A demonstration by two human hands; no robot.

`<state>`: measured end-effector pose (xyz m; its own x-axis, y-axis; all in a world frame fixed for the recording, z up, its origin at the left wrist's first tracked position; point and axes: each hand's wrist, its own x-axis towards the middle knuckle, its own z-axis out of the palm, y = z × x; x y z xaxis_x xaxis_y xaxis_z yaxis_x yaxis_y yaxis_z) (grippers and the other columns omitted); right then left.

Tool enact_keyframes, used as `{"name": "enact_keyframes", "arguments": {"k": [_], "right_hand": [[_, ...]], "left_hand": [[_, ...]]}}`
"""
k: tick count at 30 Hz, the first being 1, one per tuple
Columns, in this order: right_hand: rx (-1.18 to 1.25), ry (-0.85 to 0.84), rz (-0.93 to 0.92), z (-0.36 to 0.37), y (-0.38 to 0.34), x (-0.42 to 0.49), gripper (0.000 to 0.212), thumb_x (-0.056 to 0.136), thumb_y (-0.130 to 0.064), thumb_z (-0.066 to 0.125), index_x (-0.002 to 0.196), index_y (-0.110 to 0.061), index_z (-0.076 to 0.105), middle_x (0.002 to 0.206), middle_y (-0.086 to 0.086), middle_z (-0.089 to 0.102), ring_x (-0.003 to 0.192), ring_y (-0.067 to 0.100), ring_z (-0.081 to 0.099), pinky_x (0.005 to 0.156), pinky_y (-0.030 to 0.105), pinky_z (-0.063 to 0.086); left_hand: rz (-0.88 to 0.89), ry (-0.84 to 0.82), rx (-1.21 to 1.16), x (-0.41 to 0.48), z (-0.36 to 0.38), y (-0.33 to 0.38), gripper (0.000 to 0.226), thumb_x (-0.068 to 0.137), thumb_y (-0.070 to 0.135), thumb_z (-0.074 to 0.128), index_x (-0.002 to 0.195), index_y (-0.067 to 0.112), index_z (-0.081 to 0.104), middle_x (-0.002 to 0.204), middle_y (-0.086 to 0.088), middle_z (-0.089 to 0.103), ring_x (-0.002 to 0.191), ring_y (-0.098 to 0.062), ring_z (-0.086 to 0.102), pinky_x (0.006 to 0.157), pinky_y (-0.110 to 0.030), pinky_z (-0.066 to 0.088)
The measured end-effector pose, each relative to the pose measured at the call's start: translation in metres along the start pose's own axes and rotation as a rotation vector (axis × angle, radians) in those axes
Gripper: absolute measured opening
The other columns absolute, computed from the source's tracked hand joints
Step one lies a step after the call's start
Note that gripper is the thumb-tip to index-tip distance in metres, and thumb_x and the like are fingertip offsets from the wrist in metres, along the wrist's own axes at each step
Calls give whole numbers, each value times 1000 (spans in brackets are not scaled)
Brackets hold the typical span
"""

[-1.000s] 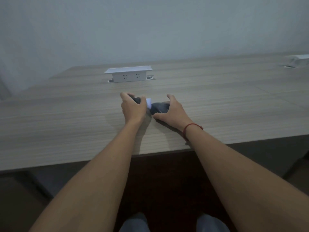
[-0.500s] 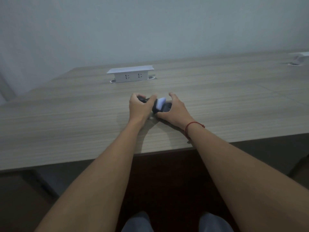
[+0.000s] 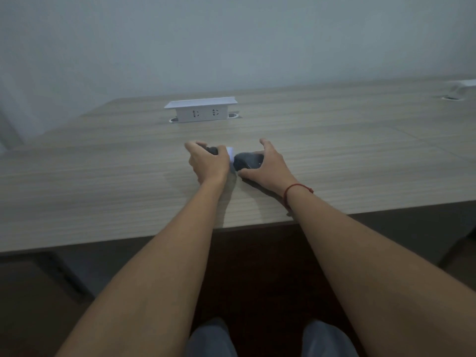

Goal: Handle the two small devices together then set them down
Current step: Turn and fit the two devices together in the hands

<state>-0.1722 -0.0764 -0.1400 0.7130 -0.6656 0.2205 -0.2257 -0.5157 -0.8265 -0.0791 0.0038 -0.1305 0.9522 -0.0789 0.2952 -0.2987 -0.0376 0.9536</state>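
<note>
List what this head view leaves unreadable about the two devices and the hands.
- Left device: mostly covered by the left hand; its type is unclear.
- Right device: dark and blurred, partly under the right hand.
- Second socket box: cut off by the right edge.

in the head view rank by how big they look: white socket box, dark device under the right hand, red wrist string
1. White socket box, though it sits farther from the camera.
2. Dark device, partly covered by the right hand, so its full extent is unsure.
3. Red wrist string, a thin band.
</note>
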Motion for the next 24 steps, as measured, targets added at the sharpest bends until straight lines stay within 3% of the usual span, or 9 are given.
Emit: {"name": "enact_keyframes", "arguments": {"k": [4, 9, 13, 17, 21, 24], "right_hand": [[61, -12, 8, 0, -2, -1, 103, 71, -19, 80, 150, -16, 15, 139, 9, 47, 127, 26, 47, 104, 40, 42], [4, 7, -3, 1, 0, -1, 99, 73, -22, 79, 149, -15, 17, 142, 11, 43, 129, 26, 43, 103, 35, 40], [23, 3, 6, -2, 1, 1, 98, 73, -19, 79, 149, -15, 17, 139, 11, 46, 124, 25, 48, 102, 34, 42], [-27, 28, 1, -1, 2, 2, 97, 71, -24, 80, 147, -15, 22, 133, 7, 48, 123, 23, 47, 104, 37, 43], [-110, 90, 12, 0, 3, 4, 103, 63, -34, 84, 145, -15, 24, 131, 7, 50, 121, 25, 48, 102, 45, 44], [6, 60, 7, -2, 5, 3, 100, 69, -34, 81, 147, -15, 22, 129, 7, 51, 116, 22, 52, 100, 37, 45]], "left_hand": [[131, -326, 56, -9, 7, 1, 36, 82, 20, 69, 106, 11, 44, 86, 7, 47, 75, -5, 52, 60, -14, 42], [8, -68, 86, 2, 7, -2, 31, 82, 15, 66, 97, 13, 39, 95, -4, 50, 80, -20, 53, 70, -27, 44], [81, -171, 26, 3, 10, -4, 32, 79, 20, 68, 98, 12, 44, 83, 3, 51, 80, -19, 54, 73, -27, 45], [67, -42, 307, 4, 7, -8, 33, 83, 21, 63, 107, 11, 44, 90, 0, 50, 83, -26, 58, 83, -39, 52], [132, -121, 65, 2, 9, -4, 32, 81, 21, 66, 103, 8, 47, 88, 0, 53, 80, -20, 57, 70, -28, 48], [61, -200, -2, 3, 9, -6, 32, 75, 21, 72, 94, 12, 48, 87, -1, 56, 80, -20, 58, 70, -29, 49]]}}
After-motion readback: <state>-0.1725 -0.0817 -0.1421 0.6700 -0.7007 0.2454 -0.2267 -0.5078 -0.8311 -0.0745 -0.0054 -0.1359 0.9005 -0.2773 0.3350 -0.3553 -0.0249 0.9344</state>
